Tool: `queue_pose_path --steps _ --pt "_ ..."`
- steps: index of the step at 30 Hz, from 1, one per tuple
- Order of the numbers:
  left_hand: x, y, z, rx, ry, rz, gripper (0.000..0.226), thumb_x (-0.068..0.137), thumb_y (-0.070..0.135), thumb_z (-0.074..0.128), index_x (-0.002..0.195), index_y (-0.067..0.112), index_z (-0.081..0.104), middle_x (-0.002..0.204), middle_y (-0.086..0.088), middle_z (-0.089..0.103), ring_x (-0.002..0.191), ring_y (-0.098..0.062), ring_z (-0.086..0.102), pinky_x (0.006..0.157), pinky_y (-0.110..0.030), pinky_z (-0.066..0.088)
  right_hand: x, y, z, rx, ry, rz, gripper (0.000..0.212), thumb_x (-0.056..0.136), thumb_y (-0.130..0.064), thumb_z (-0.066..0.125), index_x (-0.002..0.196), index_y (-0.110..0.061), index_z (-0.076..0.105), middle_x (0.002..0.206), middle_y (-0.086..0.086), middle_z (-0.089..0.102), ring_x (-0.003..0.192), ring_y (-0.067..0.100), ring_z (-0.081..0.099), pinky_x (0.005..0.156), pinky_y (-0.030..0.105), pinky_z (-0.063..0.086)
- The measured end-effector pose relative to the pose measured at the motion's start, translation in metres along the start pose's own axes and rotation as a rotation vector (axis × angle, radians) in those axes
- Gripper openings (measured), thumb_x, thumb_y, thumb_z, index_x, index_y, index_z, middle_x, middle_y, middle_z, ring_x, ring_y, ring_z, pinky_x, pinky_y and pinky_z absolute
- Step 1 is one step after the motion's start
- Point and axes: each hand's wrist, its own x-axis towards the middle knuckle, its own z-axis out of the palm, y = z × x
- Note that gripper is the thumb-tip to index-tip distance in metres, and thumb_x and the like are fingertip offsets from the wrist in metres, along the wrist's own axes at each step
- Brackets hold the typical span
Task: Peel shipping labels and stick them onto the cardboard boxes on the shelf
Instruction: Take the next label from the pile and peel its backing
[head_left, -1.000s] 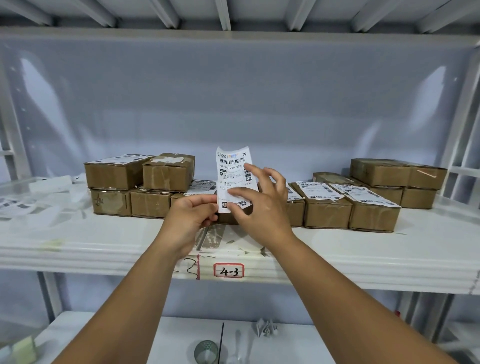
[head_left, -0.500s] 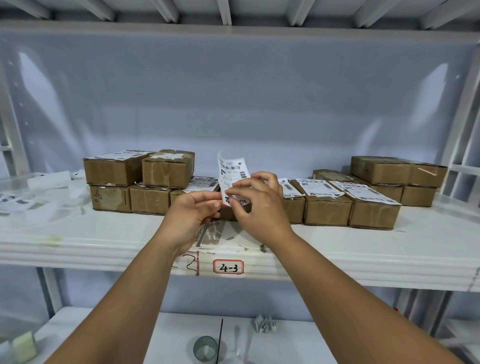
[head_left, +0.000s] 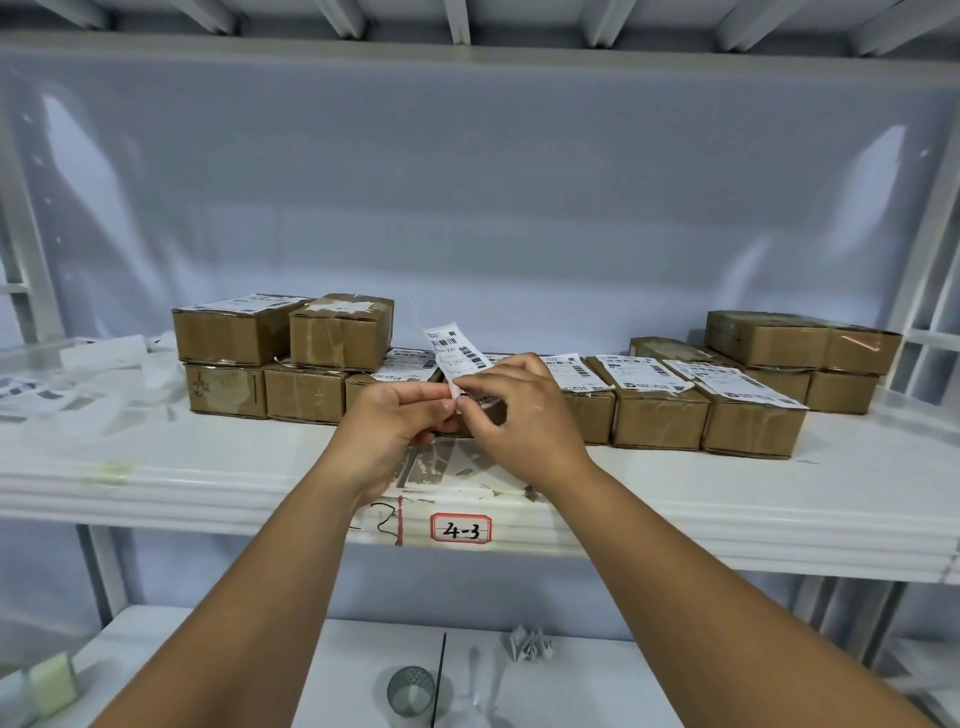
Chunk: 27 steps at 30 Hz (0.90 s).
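A white shipping label (head_left: 453, 352) with barcodes stands up between my hands in the middle of the shelf. My left hand (head_left: 395, 421) pinches its lower edge from the left. My right hand (head_left: 524, 415) pinches the same lower edge from the right, fingers curled over it. Right behind my hands sits a small cardboard box (head_left: 493, 413), mostly hidden. A row of brown cardboard boxes (head_left: 657, 415) runs along the shelf, several of them with labels on top. Two more boxes (head_left: 337, 332) are stacked at the left.
The white shelf (head_left: 779, 499) carries a tag reading 4-3 (head_left: 461, 529) on its front edge. Loose label sheets (head_left: 41, 395) lie at the far left. Unlabelled boxes (head_left: 802, 343) are stacked at the right. On the lower shelf stand a mesh cup (head_left: 410, 693) and crumpled paper (head_left: 530, 642).
The label has come down and tilted back. My right hand went from flat behind the label to pinching its lower edge. Both hands moved slightly lower, toward the box.
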Motion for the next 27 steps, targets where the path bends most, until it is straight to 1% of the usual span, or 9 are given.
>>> queue_pose_path --steps 2,5,9,13,16,19,23,27 --pt "-0.0006 0.0006 0.0003 -0.002 -0.001 0.0 0.018 0.086 -0.003 0.058 0.083 0.01 0.071 0.068 -0.002 0.071 0.065 -0.01 0.063 0.059 -0.016 0.045 -0.0002 -0.0004 0.0001 -0.005 -0.01 -0.003 0.028 0.085 -0.031 0.061 0.108 -0.02 0.073 0.101 -0.007 0.072 0.104 0.015 0.047 0.088 0.022 0.035" --pt "-0.0013 0.002 0.0017 -0.025 0.016 -0.003 0.019 0.086 -0.006 0.057 0.081 0.008 0.069 0.064 -0.001 0.07 0.059 -0.008 0.064 0.055 -0.013 0.048 0.0 -0.0008 0.0013 -0.001 -0.016 -0.006 0.034 0.081 -0.034 0.056 0.106 -0.019 0.073 0.099 -0.007 0.072 0.101 0.015 0.048 0.087 0.022 0.035" --pt "-0.0023 0.0033 0.0027 -0.046 0.033 0.004 0.02 0.086 -0.009 0.055 0.082 0.006 0.068 0.06 0.0 0.068 0.054 -0.006 0.062 0.052 -0.014 0.049 -0.0004 -0.0024 0.0005 -0.009 -0.024 -0.005 0.03 0.082 -0.03 0.062 0.108 -0.02 0.072 0.1 -0.006 0.072 0.102 0.016 0.047 0.085 0.016 0.031" --pt "-0.0023 0.0037 0.0022 -0.055 0.033 0.008 0.019 0.086 -0.009 0.055 0.089 0.005 0.068 0.063 0.0 0.07 0.054 -0.006 0.063 0.053 -0.015 0.049 -0.0012 -0.0032 -0.0004 -0.014 -0.041 0.005 0.03 0.084 -0.028 0.065 0.113 -0.022 0.07 0.106 -0.006 0.069 0.105 0.015 0.046 0.085 0.015 0.028" --pt "-0.0018 0.0028 0.0016 -0.049 0.025 0.013 0.018 0.088 -0.005 0.054 0.091 0.007 0.068 0.066 0.001 0.07 0.059 -0.007 0.065 0.057 -0.016 0.049 -0.0011 -0.0031 -0.0011 -0.009 -0.045 0.01 0.03 0.086 -0.027 0.064 0.116 -0.021 0.068 0.107 -0.005 0.066 0.106 0.015 0.047 0.085 0.013 0.025" --pt "-0.0018 0.0016 0.001 -0.145 0.017 0.006 0.014 0.087 -0.001 0.057 0.092 0.007 0.066 0.069 -0.001 0.071 0.062 -0.009 0.067 0.063 -0.017 0.052 -0.0018 -0.0039 -0.0019 -0.001 -0.068 0.017 0.033 0.088 -0.026 0.062 0.12 -0.021 0.065 0.109 -0.004 0.062 0.108 0.013 0.046 0.087 0.015 0.027" --pt "-0.0007 0.0004 -0.0004 -0.18 -0.02 0.003 0.023 0.088 -0.008 0.052 0.096 0.009 0.065 0.077 -0.001 0.073 0.07 -0.007 0.068 0.07 -0.016 0.055 -0.0023 -0.0044 -0.0019 0.027 -0.09 0.034 0.037 0.089 -0.026 0.06 0.126 -0.023 0.061 0.114 -0.006 0.055 0.111 0.011 0.047 0.095 0.02 0.034" --pt "0.0004 -0.0001 -0.0012 -0.198 -0.025 0.004 0.025 0.088 -0.01 0.051 0.097 0.009 0.064 0.079 -0.001 0.074 0.072 -0.007 0.069 0.069 -0.015 0.054 -0.002 -0.0053 -0.002 0.021 -0.1 0.027 0.039 0.09 -0.026 0.06 0.128 -0.023 0.059 0.113 -0.005 0.054 0.11 0.012 0.048 0.094 0.021 0.035"
